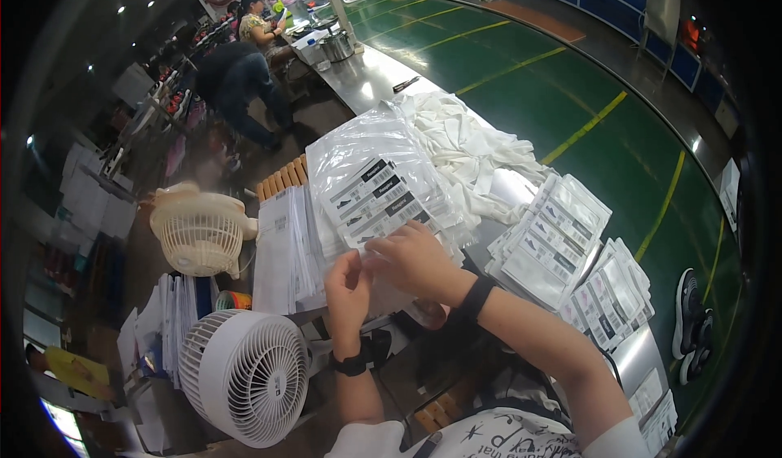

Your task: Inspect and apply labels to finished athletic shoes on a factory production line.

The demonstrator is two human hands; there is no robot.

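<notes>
Clear plastic bags carry black-and-white labels, beside white cloth, a white fan and green, yellow-lined floor.

A factory packing line: a long steel tabletop runs to the upper centre, stacked with bagged labels, beside a green floor with yellow lines; workers upper left.

You are wearing a white short-sleeved shirt with black scribbled lettering across the chest. A black band is circling your right wrist, and a black watch-like strap is sitting on your left wrist. Both forearms are showing bare.
</notes>
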